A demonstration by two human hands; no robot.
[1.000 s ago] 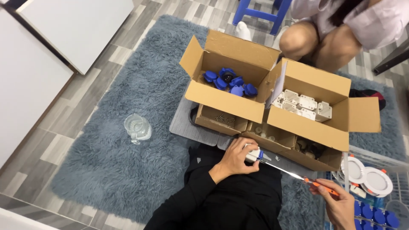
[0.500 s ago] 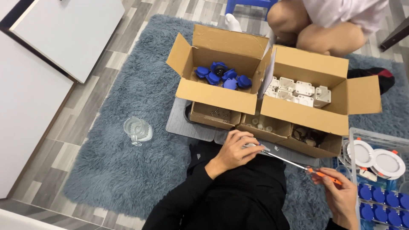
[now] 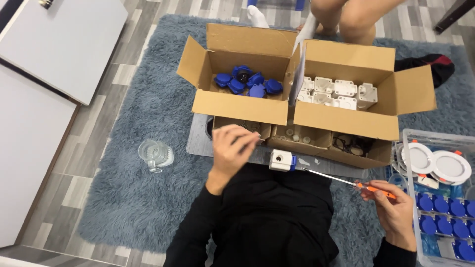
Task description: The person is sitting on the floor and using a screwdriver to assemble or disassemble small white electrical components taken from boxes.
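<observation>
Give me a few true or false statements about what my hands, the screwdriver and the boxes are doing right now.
1. The right hand holds an orange-handled screwdriver. True.
2. The left hand grips the small white and blue part. False: the part lies apart from it.
3. The left cardboard box holds blue caps. True.
4. The right cardboard box holds blue caps too. False: it holds white housings.
5. The clear glass jug stands on the rug. True.

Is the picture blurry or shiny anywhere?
Head view: even indoor light, soft shadows inside the cardboard boxes; the left hand looks slightly smeared; the white box and screwdriver are sharp; faint shine on the clear plastic cup.
</observation>
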